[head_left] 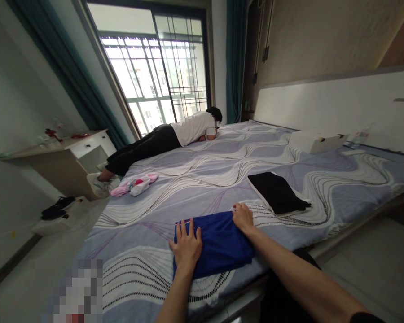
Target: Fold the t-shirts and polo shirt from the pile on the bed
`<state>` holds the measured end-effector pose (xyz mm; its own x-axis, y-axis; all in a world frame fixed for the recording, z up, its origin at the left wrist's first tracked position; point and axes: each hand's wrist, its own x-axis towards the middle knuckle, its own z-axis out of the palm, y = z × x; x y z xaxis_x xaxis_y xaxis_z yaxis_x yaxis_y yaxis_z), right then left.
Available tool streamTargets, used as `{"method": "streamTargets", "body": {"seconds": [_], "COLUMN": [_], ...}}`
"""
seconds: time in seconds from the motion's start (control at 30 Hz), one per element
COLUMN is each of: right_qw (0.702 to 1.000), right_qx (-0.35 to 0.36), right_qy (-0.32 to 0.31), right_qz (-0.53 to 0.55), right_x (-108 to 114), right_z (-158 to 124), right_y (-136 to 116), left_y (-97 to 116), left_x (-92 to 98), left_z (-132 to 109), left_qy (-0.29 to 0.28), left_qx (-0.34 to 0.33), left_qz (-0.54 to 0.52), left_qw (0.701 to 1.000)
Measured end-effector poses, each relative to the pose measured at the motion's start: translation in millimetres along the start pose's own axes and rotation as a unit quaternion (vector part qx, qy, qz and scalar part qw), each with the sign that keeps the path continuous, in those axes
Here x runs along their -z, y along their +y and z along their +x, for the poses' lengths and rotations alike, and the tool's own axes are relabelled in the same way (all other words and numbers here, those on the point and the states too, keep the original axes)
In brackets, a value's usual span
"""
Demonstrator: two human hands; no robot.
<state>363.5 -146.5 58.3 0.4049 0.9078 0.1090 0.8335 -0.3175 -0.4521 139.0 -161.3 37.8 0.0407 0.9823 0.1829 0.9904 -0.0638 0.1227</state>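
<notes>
A folded blue garment (218, 246) lies on the bed near its front edge. My left hand (187, 244) rests flat on the left end of the garment, fingers spread. At the far right corner of the same cloth, my right hand (243, 217) has its fingers curled over the edge, gripping it. Just beyond that hand lies a folded black garment (276, 190) with lighter cloth showing beneath.
A patterned bedsheet (202, 179) covers the bed. Pink and white clothes (138, 185) lie at the left edge. Along the far side a person (175, 137) is lying. A white box (318, 141) and a clear bottle (361, 136) stand by the headboard (336, 101). A desk (57, 152) is at left.
</notes>
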Motion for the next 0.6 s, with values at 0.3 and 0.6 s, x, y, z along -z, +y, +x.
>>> {"method": "streamTargets", "body": {"seconds": [0.3,0.6], "right_qw": [0.96,0.977], "right_qx": [0.258,0.189], "right_qy": [-0.111,-0.095], "right_qz": [0.001,-0.039], "right_x": [-36.9,-36.5], "right_z": [-101.9,-97.5], "right_y": [-54.3,-34.1], "left_y": [-7.7,-10.4], "left_x": [-2.2,-4.0], "left_z": [6.0,-14.4], "left_qy": [-0.016,0.054], "left_qx": [0.059,-0.181], "left_qz": [-0.011,0.018], "left_qw": [0.998,0.982]}}
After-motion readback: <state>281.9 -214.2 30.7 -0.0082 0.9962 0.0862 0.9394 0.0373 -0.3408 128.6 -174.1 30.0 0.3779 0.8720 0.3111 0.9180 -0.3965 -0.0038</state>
